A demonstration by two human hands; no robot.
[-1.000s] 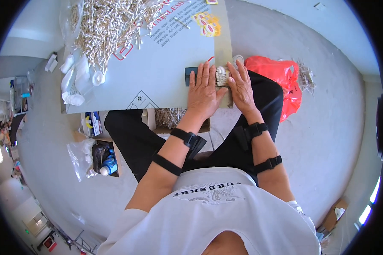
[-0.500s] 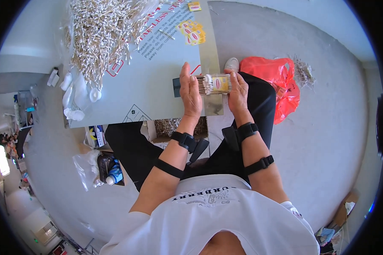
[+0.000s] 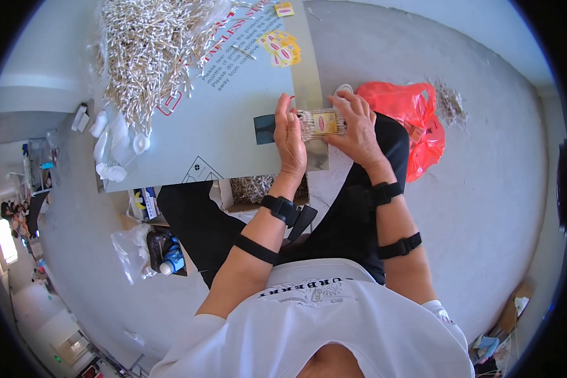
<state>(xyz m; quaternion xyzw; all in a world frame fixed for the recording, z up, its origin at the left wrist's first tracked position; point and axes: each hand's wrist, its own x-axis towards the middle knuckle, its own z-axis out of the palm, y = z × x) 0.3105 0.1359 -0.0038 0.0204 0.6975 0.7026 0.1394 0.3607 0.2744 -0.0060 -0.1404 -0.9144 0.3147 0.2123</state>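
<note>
Probably light and crushable, the swab pack (image 3: 325, 123) is best held by its edges; it is pinched by the right hand (image 3: 361, 131); the left hand (image 3: 291, 146) is held fingers-together.

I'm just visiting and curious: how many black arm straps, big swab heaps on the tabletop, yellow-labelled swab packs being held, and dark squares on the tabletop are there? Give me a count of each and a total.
Black arm straps: 4
Swab heap on tabletop: 1
Yellow-labelled swab pack: 1
Dark square: 1
Total: 7
</note>
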